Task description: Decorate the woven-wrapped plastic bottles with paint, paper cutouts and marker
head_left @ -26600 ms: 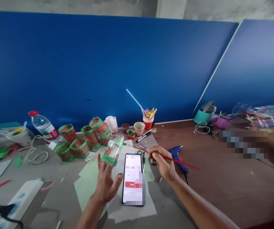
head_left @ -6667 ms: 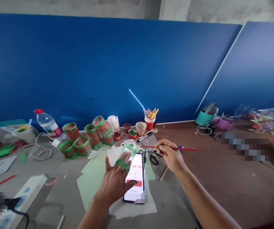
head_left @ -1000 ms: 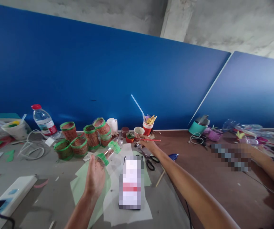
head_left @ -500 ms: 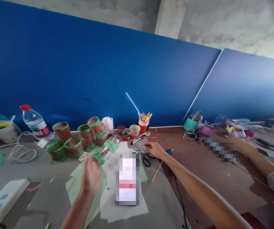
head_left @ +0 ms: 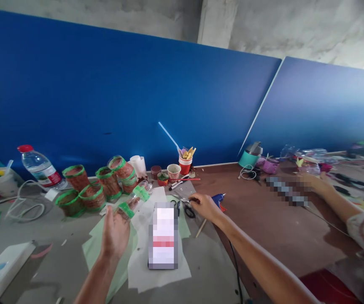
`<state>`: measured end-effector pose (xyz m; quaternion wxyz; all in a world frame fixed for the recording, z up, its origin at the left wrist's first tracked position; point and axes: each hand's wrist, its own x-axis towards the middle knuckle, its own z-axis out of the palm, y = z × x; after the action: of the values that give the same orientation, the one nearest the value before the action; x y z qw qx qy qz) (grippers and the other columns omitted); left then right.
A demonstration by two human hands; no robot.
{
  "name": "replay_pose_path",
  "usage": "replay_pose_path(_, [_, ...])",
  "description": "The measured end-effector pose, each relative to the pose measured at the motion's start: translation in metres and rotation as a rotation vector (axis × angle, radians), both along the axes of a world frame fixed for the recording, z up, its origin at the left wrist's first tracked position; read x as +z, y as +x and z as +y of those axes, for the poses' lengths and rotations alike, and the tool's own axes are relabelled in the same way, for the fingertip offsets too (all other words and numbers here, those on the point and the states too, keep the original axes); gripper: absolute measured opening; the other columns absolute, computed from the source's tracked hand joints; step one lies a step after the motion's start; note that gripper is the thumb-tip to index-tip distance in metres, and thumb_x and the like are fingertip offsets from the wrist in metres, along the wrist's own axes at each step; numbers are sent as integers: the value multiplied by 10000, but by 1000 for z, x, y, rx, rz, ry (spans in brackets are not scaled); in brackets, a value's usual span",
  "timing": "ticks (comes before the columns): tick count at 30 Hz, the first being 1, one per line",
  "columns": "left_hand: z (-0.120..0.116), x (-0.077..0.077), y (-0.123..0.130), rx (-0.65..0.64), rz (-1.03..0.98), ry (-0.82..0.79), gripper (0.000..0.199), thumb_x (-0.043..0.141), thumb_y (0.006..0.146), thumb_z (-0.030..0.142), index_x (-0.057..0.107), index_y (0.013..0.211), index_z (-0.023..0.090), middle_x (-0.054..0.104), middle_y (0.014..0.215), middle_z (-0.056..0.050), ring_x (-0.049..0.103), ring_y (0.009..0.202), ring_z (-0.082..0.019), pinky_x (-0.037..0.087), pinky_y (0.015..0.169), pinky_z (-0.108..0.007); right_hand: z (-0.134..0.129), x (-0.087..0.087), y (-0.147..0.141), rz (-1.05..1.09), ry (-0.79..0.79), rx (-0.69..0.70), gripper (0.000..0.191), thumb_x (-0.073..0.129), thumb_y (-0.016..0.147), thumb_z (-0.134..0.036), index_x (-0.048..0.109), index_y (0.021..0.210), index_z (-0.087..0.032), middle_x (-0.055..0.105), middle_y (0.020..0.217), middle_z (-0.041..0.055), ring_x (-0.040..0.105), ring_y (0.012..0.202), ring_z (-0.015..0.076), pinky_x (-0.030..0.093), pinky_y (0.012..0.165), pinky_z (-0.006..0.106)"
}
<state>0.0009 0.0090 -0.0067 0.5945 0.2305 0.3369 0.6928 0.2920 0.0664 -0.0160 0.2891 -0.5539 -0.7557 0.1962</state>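
Observation:
My left hand (head_left: pixel 116 232) is closed around one end of a clear plastic bottle (head_left: pixel 134 203) with green bands, which tilts away up and to the right. My right hand (head_left: pixel 205 207) has its fingers pinched at the handles of a pair of scissors (head_left: pixel 188 210); the fingers partly cover the grip. The blades point up and left over the table. Close by my right hand lie a blue glue gun (head_left: pixel 218 198) and a thin wooden stick (head_left: pixel 201 228). Between my hands a phone (head_left: pixel 163 236) with a blurred screen rests on white paper (head_left: pixel 137 274).
Several brown pots with green rims (head_left: pixel 92 196) stand at back left, beside a water bottle (head_left: pixel 42 171). A red cup of sticks (head_left: pixel 185 165) and a teal container (head_left: pixel 249 157) stand along the blue partition (head_left: pixel 131 93). At right, another person's arm (head_left: pixel 330 196) reaches over the table.
My right hand has shifted slightly down and toward me at the scissors. The whole view has slid a little. My left hand keeps hold of the plastic bottle.

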Motion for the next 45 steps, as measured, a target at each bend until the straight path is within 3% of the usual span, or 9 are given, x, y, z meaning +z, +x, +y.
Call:
replay_pose_path(9, [1,-5,-4,14,10,-55,593,450,809,655,738,945,155,739,1033,-124,541,1220,-308,413,1051,-461,1,-16,-3,-115,135,-74,202,575,825,-132,706,972,-177,723,965,79,640,941,225,405,843,315])
replay_pose_path(21, [0,-15,-4,-27,5,-71,650,443,798,675,729,1018,133,702,1139,-161,467,1298,-324,339,1107,-489,-10,-18,-5,-250,159,-4,185,592,850,-201,702,999,-187,701,966,66,566,943,230,350,878,339])
replay_pose_path(45, [3,-25,-10,-70,-29,-119,652,553,710,700,749,970,134,716,1099,-170,524,1233,-369,357,1091,-535,-9,-12,-9,-416,-24,-24,246,585,842,-221,669,1072,-204,632,1062,96,555,1003,252,336,908,374])
